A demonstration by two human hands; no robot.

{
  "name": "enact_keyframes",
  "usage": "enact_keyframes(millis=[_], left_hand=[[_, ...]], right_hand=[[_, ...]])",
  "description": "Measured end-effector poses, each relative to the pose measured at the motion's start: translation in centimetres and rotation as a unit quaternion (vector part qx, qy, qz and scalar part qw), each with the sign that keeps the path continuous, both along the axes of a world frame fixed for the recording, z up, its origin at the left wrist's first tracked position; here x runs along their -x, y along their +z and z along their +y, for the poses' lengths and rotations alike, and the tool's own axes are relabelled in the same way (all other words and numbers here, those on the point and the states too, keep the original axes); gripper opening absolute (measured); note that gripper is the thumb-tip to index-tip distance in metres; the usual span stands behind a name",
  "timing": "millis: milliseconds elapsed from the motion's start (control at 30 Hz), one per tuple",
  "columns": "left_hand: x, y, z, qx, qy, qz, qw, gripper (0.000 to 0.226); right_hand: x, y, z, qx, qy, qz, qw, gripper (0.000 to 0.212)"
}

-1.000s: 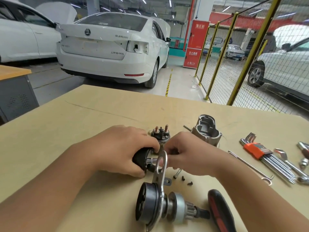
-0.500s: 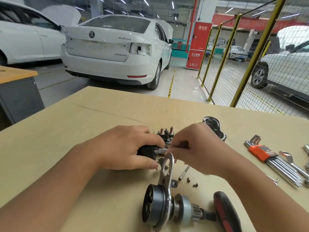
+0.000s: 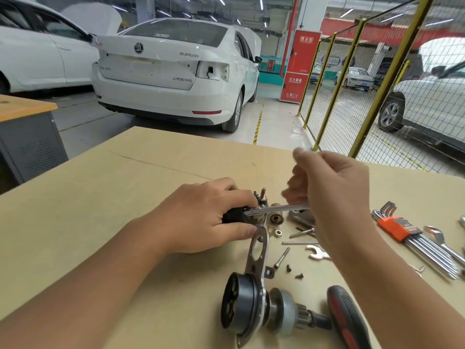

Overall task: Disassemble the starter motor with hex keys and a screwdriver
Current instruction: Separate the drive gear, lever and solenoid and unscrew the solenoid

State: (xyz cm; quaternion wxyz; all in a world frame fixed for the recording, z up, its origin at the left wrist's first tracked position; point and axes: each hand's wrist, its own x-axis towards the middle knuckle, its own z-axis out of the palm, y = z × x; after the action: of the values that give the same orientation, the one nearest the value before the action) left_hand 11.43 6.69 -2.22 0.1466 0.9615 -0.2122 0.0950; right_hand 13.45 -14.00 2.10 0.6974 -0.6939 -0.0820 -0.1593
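A: Holding the solenoid (image 3: 254,214) down near the middle of the worktop (image 3: 105,205), left hand (image 3: 203,217) wrapped round its black body, fingers curled on it. A long metal rod (image 3: 281,209) lies level from the solenoid's end across to the right hand (image 3: 332,195).

B: Right hand state?

A: Blurred. Fingers look curled and seem to be holding the rod, but I can't tell how firm the grip is.

B: Risks?

A: If the left grip loosens, I'd guess the solenoid rolls or tips, since the body is round. The rod could snag coming out if it's pulled off-axis. A small silver washer (image 3: 278,233) sits just beside the solenoid's open end and could get knocked away.

B: Rest of the motor?

A: Drive assembly (image 3: 254,308) lies nearer the camera, its bracket plate (image 3: 259,250) reaching up to touch the left thumb. Jolting it could drag the bracket against the hand.

B: What else is around?

A: Loose bolts (image 3: 302,233) and two small dark screws (image 3: 293,271) between the hands, an open-end spanner (image 3: 317,254) near them, a hex key set (image 3: 412,238) in an orange holder off to the right, a red-and-black screwdriver handle (image 3: 348,318) at the bottom. The right forearm crosses over the bolts and spanner, so a sweep could scatter them. White car (image 3: 171,69) and yellow mesh fence (image 3: 377,79) stand beyond the worktop.
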Motion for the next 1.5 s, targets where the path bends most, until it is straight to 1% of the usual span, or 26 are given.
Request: enact_keyframes(millis=[67,133,167,233,333,400,500,567,633,733,833,967,1067,1233,1333,1400,1500], left_hand=[[-0.1,-0.3,-0.1,0.027,0.013,-0.018,0.999,0.047],[-0.2,-0.5,-0.3,0.067,0.026,-0.035,0.997,0.044],[-0.2,-0.6,-0.4,0.081,0.034,-0.044,0.995,0.043],[-0.2,-0.9,-0.6,0.096,0.051,-0.066,0.992,0.040],[-0.3,-1.0,-1.0,0.133,0.079,-0.097,0.983,0.036],[-0.4,-1.1,-1.2,0.165,0.102,-0.110,0.975,0.035],[-0.8,-1.1,-1.2,0.215,0.147,-0.108,0.959,0.048],[-1.0,-1.1,-1.0,0.236,0.175,-0.093,0.951,0.058],[-1.1,-1.1,-0.9,0.254,0.197,-0.088,0.943,0.063],[-1.4,-1.2,-0.7,0.281,0.219,-0.095,0.930,0.060],[-1.4,-1.2,-0.5,0.309,0.207,-0.093,0.924,0.049],[-1.4,-1.2,0.1,0.342,0.173,-0.092,0.919,0.043],[-1.4,-1.1,0.3,0.367,0.151,-0.098,0.913,0.040],[-1.4,-0.7,0.6,0.411,0.117,-0.082,0.901,0.042],[-1.4,-0.4,1.1,0.432,0.087,-0.053,0.896,0.042],[-1.5,-0.2,1.6,0.444,0.056,-0.015,0.894,0.040],[-1.6,-0.2,2.4,0.452,0.010,0.039,0.891,0.029]], right_hand=[[0.0,0.7,0.8,-0.141,-0.025,0.051,0.988,0.027],[-0.1,1.5,1.7,-0.262,-0.026,0.117,0.957,0.026],[-0.1,1.8,2.2,-0.298,-0.019,0.151,0.942,0.026],[-0.2,2.5,3.5,-0.322,-0.008,0.199,0.925,0.023],[-0.8,3.6,5.4,-0.297,-0.020,0.213,0.931,0.017],[-1.3,4.4,6.6,-0.284,-0.031,0.207,0.936,0.019],[-2.0,5.5,8.0,-0.286,-0.044,0.212,0.933,0.027],[-2.4,6.0,8.7,-0.274,-0.032,0.209,0.938,0.030],[-2.4,6.1,9.4,-0.257,-0.007,0.195,0.947,0.025],[-2.3,6.1,10.0,-0.214,0.033,0.150,0.965,0.022],[-2.1,5.8,10.4,-0.173,0.064,0.111,0.977,0.025],[-2.1,5.5,10.8,-0.172,0.073,0.095,0.978,0.038],[-2.0,5.7,11.5,-0.159,0.080,0.076,0.981,0.044],[-1.9,5.9,12.4,-0.134,0.080,0.043,0.987,0.047],[-1.9,5.9,12.9,-0.119,0.079,0.032,0.989,0.048],[-1.9,6.0,13.1,-0.116,0.078,0.032,0.990,0.048],[-1.7,6.0,13.5,-0.123,0.080,0.024,0.989,0.048]])
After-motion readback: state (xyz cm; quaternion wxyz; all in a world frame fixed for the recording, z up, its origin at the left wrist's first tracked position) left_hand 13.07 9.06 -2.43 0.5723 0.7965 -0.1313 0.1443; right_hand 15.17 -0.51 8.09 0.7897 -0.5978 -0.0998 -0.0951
